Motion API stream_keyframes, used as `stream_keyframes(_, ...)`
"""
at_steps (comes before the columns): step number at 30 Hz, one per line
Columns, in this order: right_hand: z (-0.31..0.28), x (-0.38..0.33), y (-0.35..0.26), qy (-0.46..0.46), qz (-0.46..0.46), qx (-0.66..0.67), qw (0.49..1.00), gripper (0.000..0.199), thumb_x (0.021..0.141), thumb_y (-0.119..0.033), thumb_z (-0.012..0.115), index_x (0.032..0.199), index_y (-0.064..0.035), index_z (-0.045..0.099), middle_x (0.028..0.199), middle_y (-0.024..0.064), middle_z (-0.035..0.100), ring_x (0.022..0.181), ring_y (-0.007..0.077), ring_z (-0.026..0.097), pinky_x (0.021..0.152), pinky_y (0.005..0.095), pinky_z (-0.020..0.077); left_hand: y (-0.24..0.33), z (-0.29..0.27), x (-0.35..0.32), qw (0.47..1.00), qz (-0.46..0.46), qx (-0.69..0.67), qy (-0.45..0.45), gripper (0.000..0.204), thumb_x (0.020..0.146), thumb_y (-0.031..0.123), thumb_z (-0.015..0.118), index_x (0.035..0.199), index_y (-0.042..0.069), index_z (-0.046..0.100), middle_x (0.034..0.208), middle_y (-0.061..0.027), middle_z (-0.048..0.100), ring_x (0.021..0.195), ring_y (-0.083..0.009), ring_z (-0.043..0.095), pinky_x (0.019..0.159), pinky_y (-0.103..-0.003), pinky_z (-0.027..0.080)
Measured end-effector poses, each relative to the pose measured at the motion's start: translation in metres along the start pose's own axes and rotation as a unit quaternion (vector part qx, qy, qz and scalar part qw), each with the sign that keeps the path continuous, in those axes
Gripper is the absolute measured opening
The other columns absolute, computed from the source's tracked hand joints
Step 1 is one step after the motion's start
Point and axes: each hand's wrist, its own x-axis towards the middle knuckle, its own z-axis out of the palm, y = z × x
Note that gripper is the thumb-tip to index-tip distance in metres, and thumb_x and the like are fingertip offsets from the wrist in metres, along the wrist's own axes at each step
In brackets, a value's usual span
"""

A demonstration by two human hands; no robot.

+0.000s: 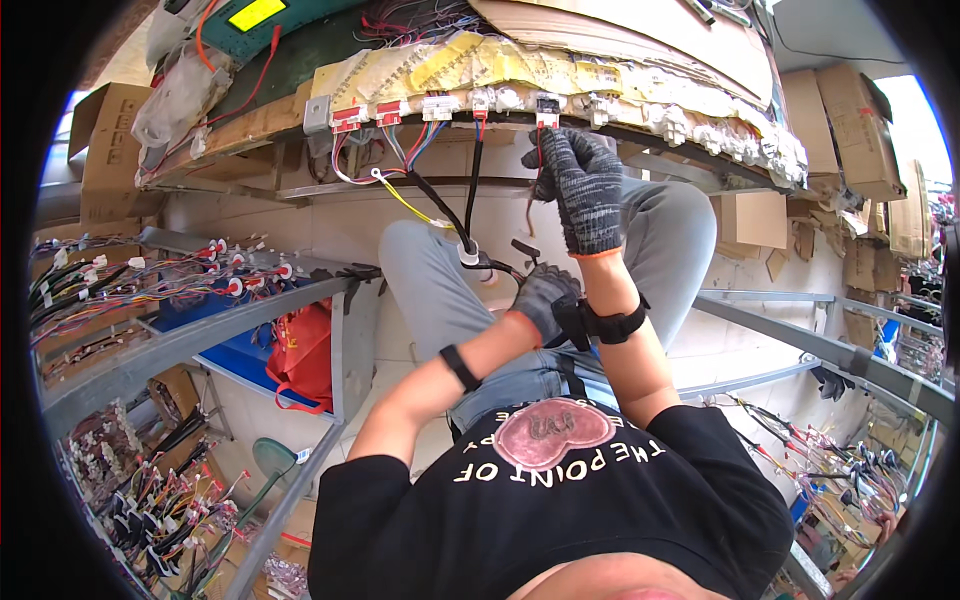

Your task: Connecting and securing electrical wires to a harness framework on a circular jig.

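Note:
A wire harness (473, 190) in black sleeving hangs from a row of connectors along the bench edge. My right hand (585, 190), in a dark grey knit glove, reaches up to a white connector (547, 115) plugged into a black socket. Its fingers are closed at the thin reddish wires just below that connector. Lower down, near my lap, my gloved left hand (548, 298) is closed around the black-sleeved end of the harness; its fingertips are partly hidden. A yellow-green wire with a ring terminal (378, 174) sticks out to the left from a white ring (469, 256) on the harness.
Red-and-white connectors (346, 120) and several white ones line the taped bench edge (450, 70). A teal tester (275, 25) with a lit screen stands at the back left. Metal racks (200, 335) of wire bundles flank me; cardboard boxes (850, 130) stand at the right.

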Motion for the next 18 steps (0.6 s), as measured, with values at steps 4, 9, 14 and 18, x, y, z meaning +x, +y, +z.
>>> stream_keyframes(4, -0.005, 0.001, 0.002, 0.018, 0.016, 0.01, 1.0, 0.022, 0.088, -0.02, 0.055, 0.086, 0.0009, 0.063, 0.066, 0.0069, 0.063, 0.045, 0.0078, 0.051, 0.042, 0.0221, 0.0437, -0.005, 0.061, 0.049, 0.968, -0.012, -0.233, -0.089, 0.033, 0.079, 0.024, 0.061, 0.107, 0.007, 0.058, 0.105, -0.0125, 0.059, 0.101, -0.0235, 0.055, 0.092, -0.035, 0.04)
stream_keyframes(9, -0.007, 0.019, 0.019, 0.043, -0.047, -0.041, 0.997, 0.022, 0.088, -0.019, 0.057, 0.084, 0.0008, 0.064, 0.065, 0.0064, 0.063, 0.039, 0.008, 0.05, 0.038, 0.0217, 0.0403, 0.004, 0.065, 0.062, 0.934, 0.022, -0.35, -0.064, 0.026, 0.081, 0.024, 0.06, 0.103, 0.01, 0.059, 0.099, -0.0073, 0.062, 0.096, -0.021, 0.057, 0.087, -0.033, 0.042)
stream_keyframes(14, -0.098, -0.01, -0.037, -0.089, -0.136, -0.508, 0.846, 0.022, 0.088, -0.023, 0.055, 0.092, -0.0029, 0.064, 0.075, 0.0119, 0.065, 0.062, 0.0191, 0.062, 0.058, 0.0317, 0.0481, 0.114, -0.033, 0.059, 0.794, -0.098, -0.548, 0.245, 0.019, 0.09, 0.003, 0.044, 0.104, 0.003, 0.058, 0.091, -0.0068, 0.063, 0.082, -0.0168, 0.062, 0.074, -0.028, 0.051)
stream_keyframes(18, -0.143, -0.035, -0.014, -0.154, -0.121, -0.446, 0.873, 0.022, 0.088, -0.021, 0.056, 0.096, -0.0021, 0.062, 0.079, 0.0093, 0.064, 0.073, 0.0194, 0.06, 0.066, 0.0329, 0.0466, 0.153, -0.082, 0.032, 0.823, 0.032, -0.523, 0.22, 0.027, 0.083, -0.006, 0.037, 0.098, -0.002, 0.059, 0.085, -0.0112, 0.065, 0.072, -0.0159, 0.063, 0.067, -0.027, 0.052)
